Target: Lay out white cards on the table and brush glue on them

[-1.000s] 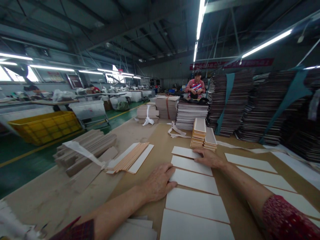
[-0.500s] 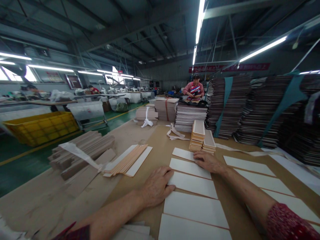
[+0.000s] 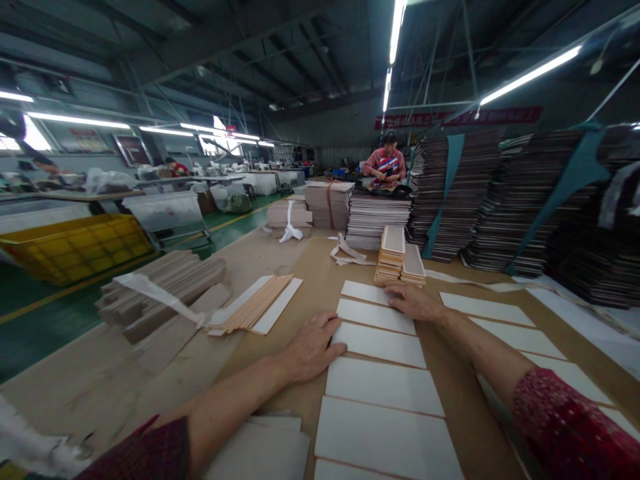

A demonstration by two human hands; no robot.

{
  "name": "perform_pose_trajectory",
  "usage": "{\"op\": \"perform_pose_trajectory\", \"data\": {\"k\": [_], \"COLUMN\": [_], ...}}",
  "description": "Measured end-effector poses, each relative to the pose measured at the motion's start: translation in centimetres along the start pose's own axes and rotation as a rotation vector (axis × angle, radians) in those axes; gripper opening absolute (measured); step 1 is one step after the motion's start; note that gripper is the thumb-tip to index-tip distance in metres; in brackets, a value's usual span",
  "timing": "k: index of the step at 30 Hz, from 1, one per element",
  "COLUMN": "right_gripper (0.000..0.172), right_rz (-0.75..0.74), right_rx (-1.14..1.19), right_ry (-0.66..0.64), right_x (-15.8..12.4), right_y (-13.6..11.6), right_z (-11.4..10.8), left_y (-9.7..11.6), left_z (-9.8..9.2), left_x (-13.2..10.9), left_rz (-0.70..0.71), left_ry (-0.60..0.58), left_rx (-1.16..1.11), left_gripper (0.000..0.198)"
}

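A column of white rectangular boards (image 3: 383, 385) lies on brown paper (image 3: 320, 280) covering the table. My left hand (image 3: 311, 347) rests flat, fingers stretched, on the left end of the third board (image 3: 380, 344). My right hand (image 3: 414, 301) lies flat with fingers spread over the far boards (image 3: 363, 292), close to the small stack of tan-edged boards (image 3: 399, 264). Neither hand grips anything. A second column of white boards (image 3: 500, 321) lies to the right.
A fanned pile of boards (image 3: 257, 308) and a bundle of strips tied with white tape (image 3: 163, 290) lie to the left. Tall dark stacks (image 3: 500, 200) wall the right side. A person in a striped top (image 3: 386, 164) works at the far end. A yellow crate (image 3: 80, 250) stands left.
The view has tilted down and the whole scene has shifted slightly. Both hands stay flat on the same boards, with little movement of their own.
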State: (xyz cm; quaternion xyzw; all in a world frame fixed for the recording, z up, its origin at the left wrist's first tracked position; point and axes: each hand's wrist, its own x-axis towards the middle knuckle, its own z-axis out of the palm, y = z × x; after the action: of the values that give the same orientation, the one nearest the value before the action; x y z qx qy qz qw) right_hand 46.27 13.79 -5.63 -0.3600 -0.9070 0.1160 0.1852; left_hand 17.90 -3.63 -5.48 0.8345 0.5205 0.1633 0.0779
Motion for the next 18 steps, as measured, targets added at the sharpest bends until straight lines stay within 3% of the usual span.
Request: {"op": "perform_pose_trajectory", "data": {"k": [5, 7, 11, 15, 18], "right_gripper": [0.026, 0.035, 0.032, 0.029, 0.029], "right_rz": [0.102, 0.087, -0.032, -0.058, -0.004], "right_rx": [0.036, 0.059, 0.123, -0.028, -0.141], "right_ry": [-0.017, -0.062, -0.163, -0.163, -0.078], "right_x": [-4.5, -7.8, -15.7, -21.8, -23.7], "right_y": [-2.1, -4.4, -10.3, -14.2, -15.1], "right_z": [-3.4, -4.6, -5.5, -4.1, -2.2], "left_y": [1.1, 2.7, 7.6, 11.2, 11.8], "left_z": [-2.8, -4.6, -7.0, -5.6, -3.5], "left_x": [-1.3, -3.0, -8.4, -12.4, -12.9], "left_rz": [-0.012, -0.012, 0.076, 0.086, -0.014], "left_ry": [-0.077, -0.102, -0.248, -0.316, -0.287], "left_rx": [-0.036, -0.026, 0.054, 0.048, 0.124], "left_gripper": [0.049, 0.048, 0.038, 0.043, 0.041]}}
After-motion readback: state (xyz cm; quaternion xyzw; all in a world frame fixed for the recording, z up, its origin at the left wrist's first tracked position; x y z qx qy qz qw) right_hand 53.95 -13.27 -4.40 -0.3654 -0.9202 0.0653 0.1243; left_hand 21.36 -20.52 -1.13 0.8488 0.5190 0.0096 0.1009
